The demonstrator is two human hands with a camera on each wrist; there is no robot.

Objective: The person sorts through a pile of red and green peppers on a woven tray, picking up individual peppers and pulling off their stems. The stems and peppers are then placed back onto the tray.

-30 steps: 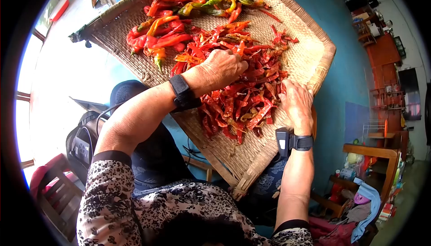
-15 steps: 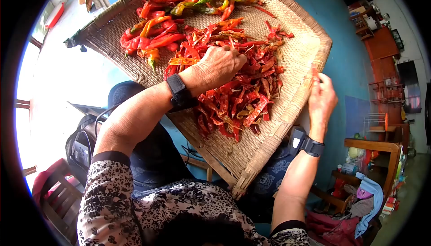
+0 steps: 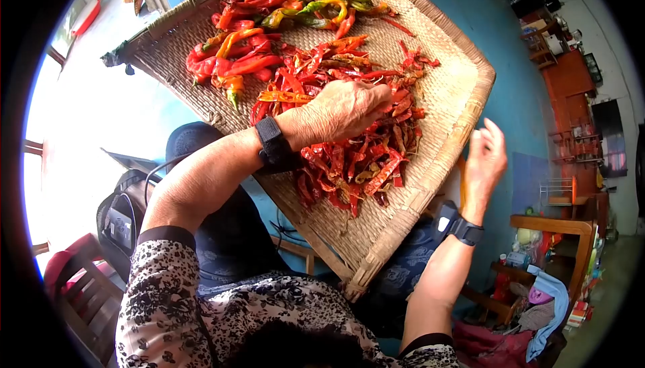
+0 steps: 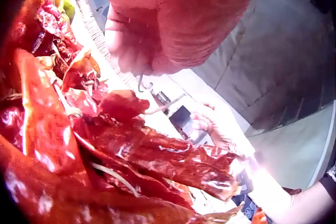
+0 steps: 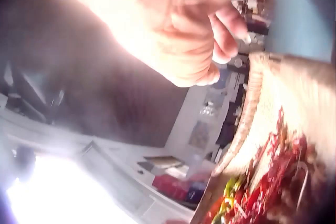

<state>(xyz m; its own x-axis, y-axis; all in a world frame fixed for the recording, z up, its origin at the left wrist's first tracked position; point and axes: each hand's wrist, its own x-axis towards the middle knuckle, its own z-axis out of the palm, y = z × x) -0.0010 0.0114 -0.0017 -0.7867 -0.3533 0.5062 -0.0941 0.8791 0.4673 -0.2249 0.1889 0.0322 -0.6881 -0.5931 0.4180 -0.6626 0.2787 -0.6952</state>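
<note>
Dried red chilies (image 3: 349,163) lie heaped in the middle of a woven basket tray (image 3: 443,159). Over the heap is my left hand (image 3: 342,106), its fingers curled downward. In the left wrist view, a thin curved stem (image 4: 140,83) pokes out from the pinched fingertips, just above the shiny chilies (image 4: 157,155). My right hand (image 3: 485,156) is outside the tray's right rim, its fingers loosely bent. Nothing shows between the fingers of the right hand (image 5: 184,45) in its wrist view.
Fresher red peppers (image 3: 232,62) and green-yellow peppers (image 3: 322,12) lie at the tray's far left and far side. A wooden chair (image 3: 557,227) piled with cloths stands at the right. A backpack (image 3: 124,213) is on the left.
My right hand has left the near right edge of the chili heap and moved out past the tray's rim. My left hand has shifted slightly right over the heap.
</note>
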